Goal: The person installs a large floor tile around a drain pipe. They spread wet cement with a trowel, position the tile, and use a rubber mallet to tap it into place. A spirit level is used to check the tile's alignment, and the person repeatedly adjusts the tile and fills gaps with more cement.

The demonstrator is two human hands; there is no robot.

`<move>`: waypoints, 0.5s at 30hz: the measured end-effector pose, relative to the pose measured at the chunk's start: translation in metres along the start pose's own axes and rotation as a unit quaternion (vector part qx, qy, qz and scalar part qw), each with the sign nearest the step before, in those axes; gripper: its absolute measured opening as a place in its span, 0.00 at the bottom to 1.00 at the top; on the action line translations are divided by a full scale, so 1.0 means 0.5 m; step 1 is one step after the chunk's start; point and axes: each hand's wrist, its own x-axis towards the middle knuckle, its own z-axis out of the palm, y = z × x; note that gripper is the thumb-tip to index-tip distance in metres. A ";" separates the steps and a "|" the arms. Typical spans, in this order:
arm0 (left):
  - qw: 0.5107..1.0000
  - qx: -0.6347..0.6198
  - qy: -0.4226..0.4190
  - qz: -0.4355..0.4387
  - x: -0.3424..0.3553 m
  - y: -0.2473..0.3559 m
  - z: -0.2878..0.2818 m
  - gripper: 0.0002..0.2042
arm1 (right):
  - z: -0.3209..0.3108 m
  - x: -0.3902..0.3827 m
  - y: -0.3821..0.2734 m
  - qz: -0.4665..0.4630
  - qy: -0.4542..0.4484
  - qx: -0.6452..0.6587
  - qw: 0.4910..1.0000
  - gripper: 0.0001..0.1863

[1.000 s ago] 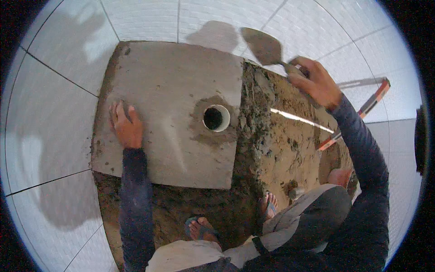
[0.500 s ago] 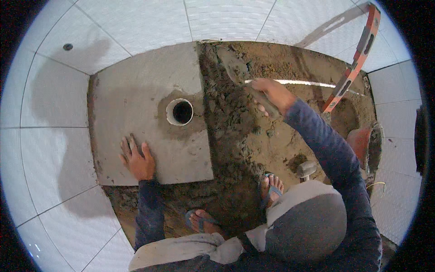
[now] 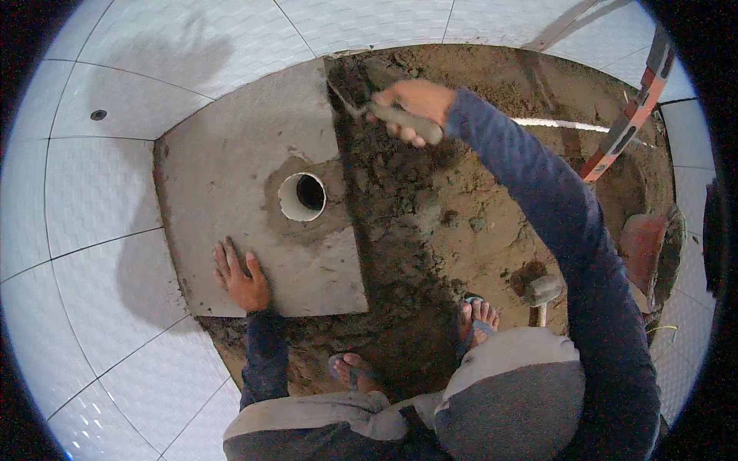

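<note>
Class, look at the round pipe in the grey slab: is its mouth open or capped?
Open. The pipe shows a white rim around a dark hollow, with no cap or plug over it.

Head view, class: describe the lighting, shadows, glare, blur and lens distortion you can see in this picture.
Head view: fisheye bends the white floor tiles' grout lines toward a black rim; soft shadows fall on the tiles at upper left and beside the left hand; a bright streak of glare crosses the sand bed; the right hand gripping the trowel looks slightly smeared; the pipe opening stays sharp.
</note>
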 end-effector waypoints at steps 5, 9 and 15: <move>1.000 0.006 0.003 0.009 0.004 0.003 0.001 0.28 | 0.014 -0.017 0.008 0.010 0.080 0.001 0.997 0.19; 0.999 0.025 0.004 0.023 0.005 -0.001 0.003 0.27 | 0.005 0.024 -0.014 -0.033 0.111 -0.065 0.991 0.17; 1.000 0.004 -0.010 0.005 0.007 0.000 0.004 0.28 | -0.021 0.012 -0.004 0.072 0.065 -0.019 0.995 0.18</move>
